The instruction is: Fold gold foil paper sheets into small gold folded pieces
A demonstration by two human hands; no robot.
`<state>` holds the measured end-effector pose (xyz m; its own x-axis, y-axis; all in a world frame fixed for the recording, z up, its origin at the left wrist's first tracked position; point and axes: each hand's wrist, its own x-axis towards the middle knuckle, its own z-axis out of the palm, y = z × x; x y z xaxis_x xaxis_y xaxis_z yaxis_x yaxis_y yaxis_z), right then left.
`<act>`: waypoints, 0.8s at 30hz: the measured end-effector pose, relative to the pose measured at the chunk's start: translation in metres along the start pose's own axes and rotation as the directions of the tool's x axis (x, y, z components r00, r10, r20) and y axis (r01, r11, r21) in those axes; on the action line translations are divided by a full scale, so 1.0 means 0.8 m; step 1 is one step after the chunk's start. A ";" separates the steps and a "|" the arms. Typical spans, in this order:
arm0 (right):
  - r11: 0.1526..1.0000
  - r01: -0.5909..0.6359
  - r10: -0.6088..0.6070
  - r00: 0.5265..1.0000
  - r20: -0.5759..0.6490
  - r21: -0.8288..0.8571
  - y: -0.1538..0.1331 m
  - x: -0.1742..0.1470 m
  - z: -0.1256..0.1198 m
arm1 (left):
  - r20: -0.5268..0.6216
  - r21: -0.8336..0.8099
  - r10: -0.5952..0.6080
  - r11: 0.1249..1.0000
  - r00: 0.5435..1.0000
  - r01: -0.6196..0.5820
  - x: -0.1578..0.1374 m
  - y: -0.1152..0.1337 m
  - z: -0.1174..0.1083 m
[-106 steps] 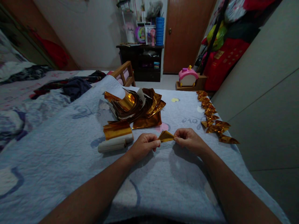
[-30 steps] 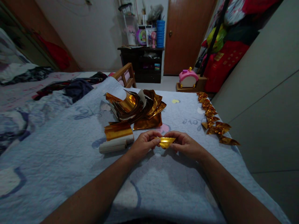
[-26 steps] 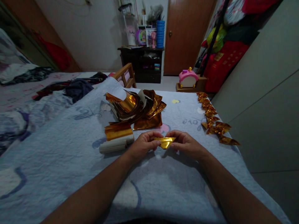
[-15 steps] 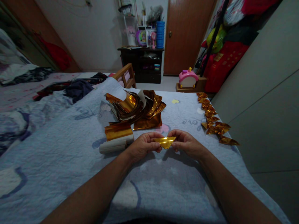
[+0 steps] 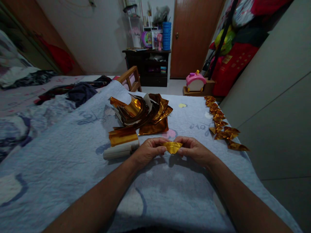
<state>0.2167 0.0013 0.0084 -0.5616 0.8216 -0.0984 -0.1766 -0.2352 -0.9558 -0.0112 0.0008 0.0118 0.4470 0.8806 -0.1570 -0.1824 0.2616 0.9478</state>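
Observation:
Between my two hands is a small folded gold foil paper, wide along the top and narrow at the bottom, a little above the blanket. My left hand pinches its left end between thumb and fingers. At the other end my right hand grips it the same way. Beyond my left hand lies a curled stack of gold foil sheets, and nearer to it are rolled pale sheets. Several folded gold foil pieces form a line along the bed's right edge.
A light blue patterned blanket covers the bed under my arms. Dark clothes lie at the far left. Past the bed's far edge stand a pink toy, a dark cabinet and a wooden chair. A pale wardrobe flanks the right side.
The gold foil piece has changed shape slightly: its top edge now looks bowed and its body rounder. My hands have drawn a little closer together on it.

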 end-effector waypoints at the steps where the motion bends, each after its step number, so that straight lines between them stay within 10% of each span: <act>1: 1.000 0.013 -0.013 1.000 -0.001 -0.009 -0.001 0.000 0.001 | 0.004 0.005 -0.007 1.000 1.000 0.007 0.000 0.000 0.000; 24: 0.994 -0.026 0.025 1.000 0.013 0.102 0.003 -0.003 -0.006 | 0.031 0.047 -0.063 0.997 0.998 0.061 0.001 -0.010 -0.006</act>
<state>0.2215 0.0018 0.0052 -0.5762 0.8087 -0.1187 -0.2429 -0.3081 -0.9198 -0.0135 0.0011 0.0029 0.4849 0.8496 -0.2074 -0.1134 0.2962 0.9484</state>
